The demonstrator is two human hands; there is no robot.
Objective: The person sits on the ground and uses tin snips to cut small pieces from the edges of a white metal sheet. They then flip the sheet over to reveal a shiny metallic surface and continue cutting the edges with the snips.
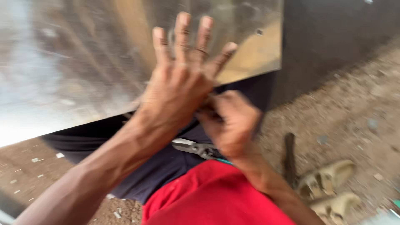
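Observation:
A large shiny metal sheet (83, 62) lies across my lap, over dark trousers (162, 166) and a red shirt (212, 196). My left hand (183, 75) rests flat on the sheet near its lower edge, fingers spread. My right hand (229, 123) is curled just below it at the sheet's edge, partly under the left palm. Motion blur hides what its fingers close on. A pair of tin snips (196, 148) with silver jaws lies on my lap beneath the right hand, jaws pointing left.
Sandy ground (358, 104) strewn with small metal offcuts surrounds me. A pair of tan sandals (329, 187) sits at the lower right beside a dark upright bar (289, 158). A dark wall (333, 33) stands behind the sheet.

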